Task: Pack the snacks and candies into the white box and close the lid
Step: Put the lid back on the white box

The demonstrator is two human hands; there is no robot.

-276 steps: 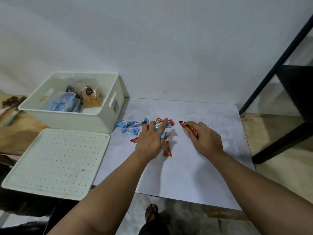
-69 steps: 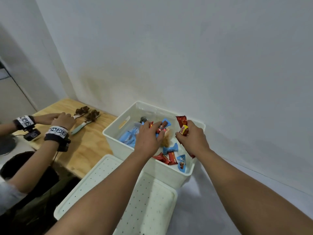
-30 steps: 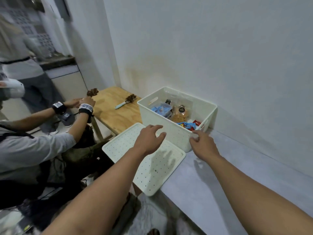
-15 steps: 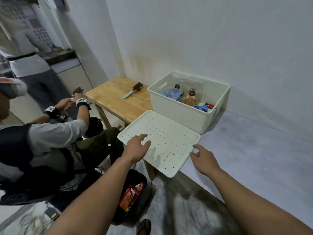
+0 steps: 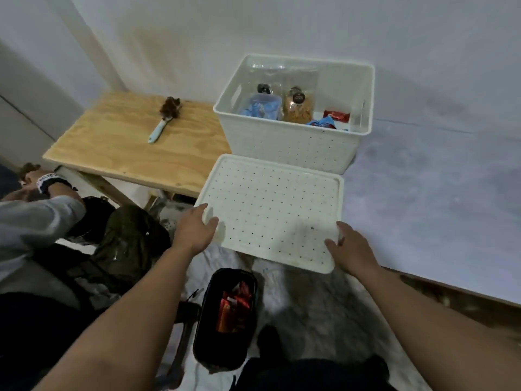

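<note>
White box (image 5: pixel 290 149) uncovered on worktop (image 5: pixel 428 198); bagged snacks (image 5: pixel 297 110) and candies (image 5: pixel 329 119) seen inside, partly hidden by wall. Perforated lid (image 5: pixel 270 210) gripped at near corners by left hand (image 5: pixel 194 231) and right hand (image 5: pixel 352 251).

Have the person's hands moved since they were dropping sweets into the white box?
Yes. Both have come back from over the white box toward the person: the left hand and the right hand now grip the near corners of the perforated lid.
</note>
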